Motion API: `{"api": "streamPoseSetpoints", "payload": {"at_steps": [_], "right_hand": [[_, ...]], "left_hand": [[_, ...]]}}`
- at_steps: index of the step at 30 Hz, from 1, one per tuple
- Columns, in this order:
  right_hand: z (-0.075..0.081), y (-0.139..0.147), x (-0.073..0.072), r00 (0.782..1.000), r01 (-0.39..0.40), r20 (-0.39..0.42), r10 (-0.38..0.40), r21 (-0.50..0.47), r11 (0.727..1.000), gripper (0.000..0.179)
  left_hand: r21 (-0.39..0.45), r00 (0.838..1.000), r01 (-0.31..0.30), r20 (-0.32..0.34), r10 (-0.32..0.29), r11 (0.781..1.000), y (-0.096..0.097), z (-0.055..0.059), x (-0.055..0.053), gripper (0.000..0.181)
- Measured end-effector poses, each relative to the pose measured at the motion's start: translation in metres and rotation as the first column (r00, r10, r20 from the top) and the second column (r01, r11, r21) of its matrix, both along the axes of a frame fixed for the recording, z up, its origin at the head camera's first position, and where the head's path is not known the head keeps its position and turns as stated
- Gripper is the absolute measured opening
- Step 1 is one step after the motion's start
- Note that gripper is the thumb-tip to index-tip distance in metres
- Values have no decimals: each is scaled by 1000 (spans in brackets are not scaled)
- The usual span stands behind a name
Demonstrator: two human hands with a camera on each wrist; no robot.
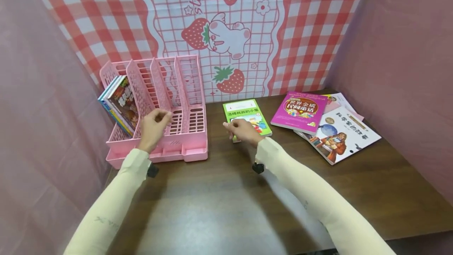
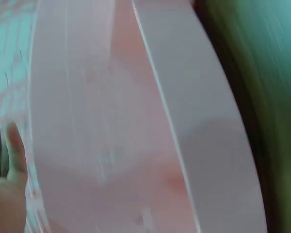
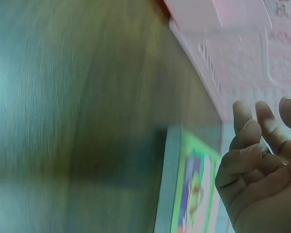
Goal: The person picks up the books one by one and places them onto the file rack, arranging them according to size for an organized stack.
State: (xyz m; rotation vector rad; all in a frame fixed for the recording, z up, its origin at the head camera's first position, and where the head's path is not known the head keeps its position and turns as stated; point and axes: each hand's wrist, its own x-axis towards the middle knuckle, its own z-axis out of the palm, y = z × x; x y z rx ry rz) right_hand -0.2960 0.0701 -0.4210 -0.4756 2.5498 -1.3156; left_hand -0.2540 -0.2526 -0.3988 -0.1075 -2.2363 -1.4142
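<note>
My left hand (image 1: 153, 129) hovers over the front of a pink desktop file rack (image 1: 194, 138), fingers loosely bent and nothing held. In the left wrist view, part of that hand (image 2: 8, 194) shows at the lower left, beside the rack's blurred pink wall. Several thin books (image 1: 124, 103) lean in the rack's leftmost slot. Over a green-covered book (image 1: 244, 108) lying on the table is my right hand (image 1: 245, 130), hiding part of its cover. Seen from the right wrist, this hand (image 3: 264, 179) has relaxed, bent fingers and holds nothing.
To the right, a magenta book (image 1: 301, 112) overlaps a white illustrated book (image 1: 345, 137), with another pale book (image 1: 343, 103) behind. They lie on a brown wooden table (image 1: 212, 200). A strawberry-print cloth (image 1: 230, 38) hangs behind, and pink curtains (image 1: 400, 70) flank both sides.
</note>
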Motion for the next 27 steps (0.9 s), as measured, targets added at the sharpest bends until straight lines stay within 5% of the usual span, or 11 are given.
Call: {"api": "streamPoseSetpoints", "payload": {"at_steps": [3,7,11,15,18,22,27], "right_hand": [[3,19,-6,999,35,-35,-34,36,999,48],[5,47,-12,992,91,-97,-81,109,990,44],[7,77,-15,984,151,-113,-137,134,979,42],[7,110,-20,963,255,-134,-236,154,955,42],[6,137,-24,919,374,-220,-328,217,902,38],[6,171,-24,844,527,-293,-449,304,793,37],[0,200,-19,766,640,-247,-594,386,664,74]], "left_hand": [[76,980,193,29,-196,978,26,-2,-1,20],[77,928,363,55,-368,929,53,-1,-1,18],[50,906,412,82,-415,910,71,-5,-3,16],[57,902,416,101,-420,908,75,-15,-11,17],[69,889,436,121,-441,897,77,-15,-14,19],[86,860,483,143,-490,872,84,-12,-18,18],[24,839,520,175,-516,854,96,-11,-18,13]]}}
